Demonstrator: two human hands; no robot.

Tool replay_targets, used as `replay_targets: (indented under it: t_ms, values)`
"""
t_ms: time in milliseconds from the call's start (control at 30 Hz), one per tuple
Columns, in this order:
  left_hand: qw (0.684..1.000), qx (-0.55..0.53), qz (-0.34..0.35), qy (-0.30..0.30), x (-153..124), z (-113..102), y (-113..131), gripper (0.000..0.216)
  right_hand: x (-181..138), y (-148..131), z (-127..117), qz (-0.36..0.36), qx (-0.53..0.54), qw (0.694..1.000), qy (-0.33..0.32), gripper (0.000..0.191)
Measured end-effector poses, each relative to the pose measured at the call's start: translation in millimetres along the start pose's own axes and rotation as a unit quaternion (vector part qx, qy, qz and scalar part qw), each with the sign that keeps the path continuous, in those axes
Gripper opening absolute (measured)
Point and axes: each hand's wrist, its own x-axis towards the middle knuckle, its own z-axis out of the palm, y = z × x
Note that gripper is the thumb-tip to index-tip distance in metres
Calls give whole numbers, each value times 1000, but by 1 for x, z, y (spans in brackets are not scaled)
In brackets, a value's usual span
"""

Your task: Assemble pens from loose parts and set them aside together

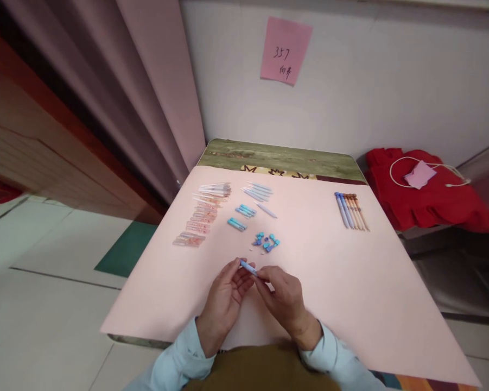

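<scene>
Both my hands meet near the front of the pink-covered table. My left hand and my right hand pinch the two ends of a small blue pen part between their fingertips, fingers closed on it. Just beyond the hands lies a small heap of blue caps and bits. Further back are short blue tubes and pale blue pen barrels. A row of clear pink-tinted refill parts runs down the left side.
A row of several finished pens, blue and orange-brown, lies at the table's right rear. A red cloth with a white cable and pink note sits on a surface to the right. A pink note hangs on the wall; curtains hang left.
</scene>
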Motion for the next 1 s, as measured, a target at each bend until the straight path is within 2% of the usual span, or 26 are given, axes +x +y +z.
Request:
replay_targets:
  t_ms: [133,267,433,500,600,733,867,933,1000]
  values:
    - [999,-37,-26,27,3,0,10,11,5,-1,-10,-10,20,1000,-11,7]
    - [997,-64,0,53,5,2,28,12,17,17,-25,72,-24,996,44,6]
    - [994,-92,18,62,16,4,46,14,22,44,-20,84,-148,985,-34,14]
    - [994,-103,16,44,26,8,51,15,20,46,-11,71,-175,980,-61,15]
    - [992,-123,15,-15,45,17,56,15,18,44,2,45,-227,969,-88,16]
    - [983,-161,16,-91,63,25,55,21,18,45,12,19,-269,958,-97,23]
    - [983,-154,-11,-96,57,24,47,23,16,44,11,8,-235,969,-71,22]
    - [987,-146,-29,-61,48,23,44,20,18,38,8,49,-165,984,-42,17]
    - [988,-146,-45,-17,38,22,43,16,23,28,3,123,-60,990,-22,12]
